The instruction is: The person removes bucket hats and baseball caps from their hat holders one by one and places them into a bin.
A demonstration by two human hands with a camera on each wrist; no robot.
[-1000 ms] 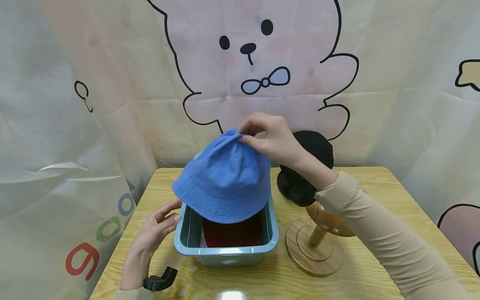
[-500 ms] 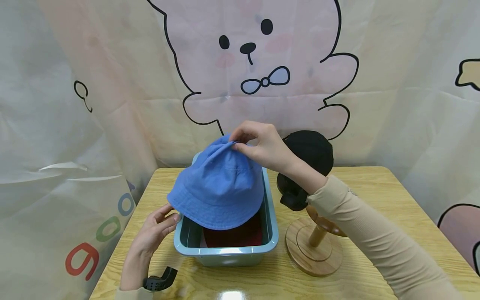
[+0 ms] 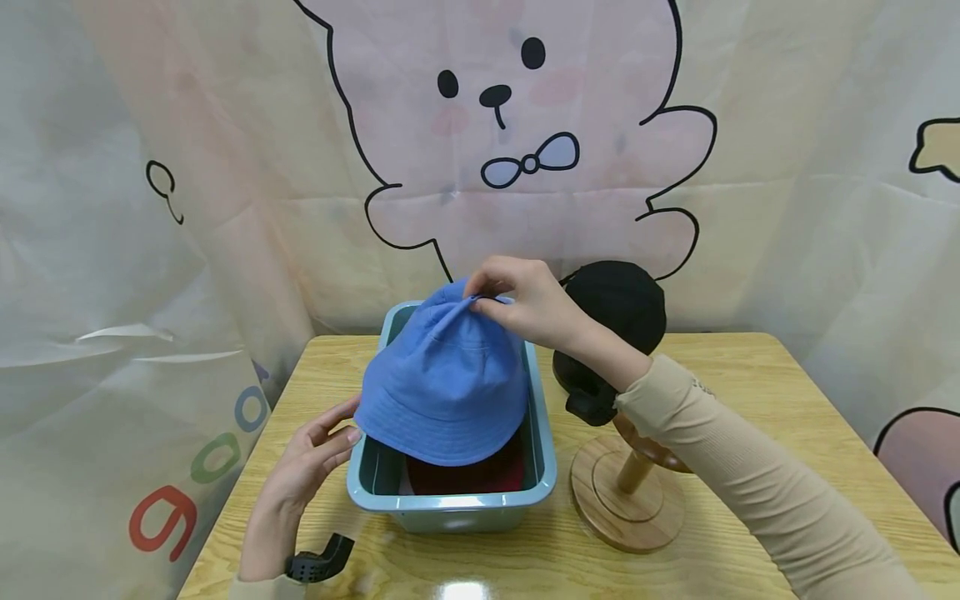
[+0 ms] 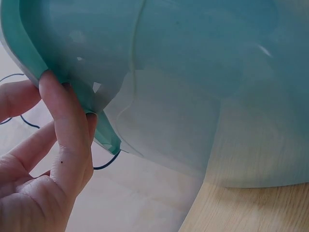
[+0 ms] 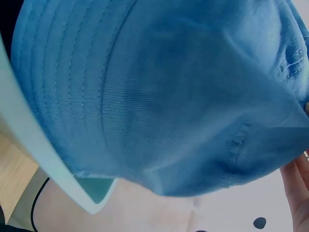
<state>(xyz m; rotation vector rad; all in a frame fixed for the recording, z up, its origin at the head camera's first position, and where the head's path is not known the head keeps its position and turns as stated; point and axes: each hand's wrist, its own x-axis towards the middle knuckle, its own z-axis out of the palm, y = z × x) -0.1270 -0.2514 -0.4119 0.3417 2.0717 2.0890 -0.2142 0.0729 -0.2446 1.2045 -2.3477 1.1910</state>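
In the head view, my right hand (image 3: 528, 302) pinches the crown of a light-blue bucket hat (image 3: 450, 392) between thumb and fingers. The hat hangs brim down over a blue-green plastic bin (image 3: 543, 467), covering much of its opening. Flat dark-red material (image 3: 465, 475) shows inside the bin below the brim. My left hand (image 3: 307, 458) holds the bin's left rim; the left wrist view shows those fingers (image 4: 67, 125) curled at the rim lip (image 4: 104, 128). The right wrist view is filled by the hat (image 5: 169, 106), with the right fingertips at its edge.
To the bin's right stands a wooden hat stand (image 3: 628, 500) with a round base. A black cap (image 3: 618, 308) is behind it, partly hidden by the right forearm. The light wood table (image 3: 720, 500) meets a cartoon-printed cloth backdrop (image 3: 600, 208).
My right hand has lowered the bucket hat into the bin's opening, first drifting slightly left, then back right. The left hand stays on the rim.
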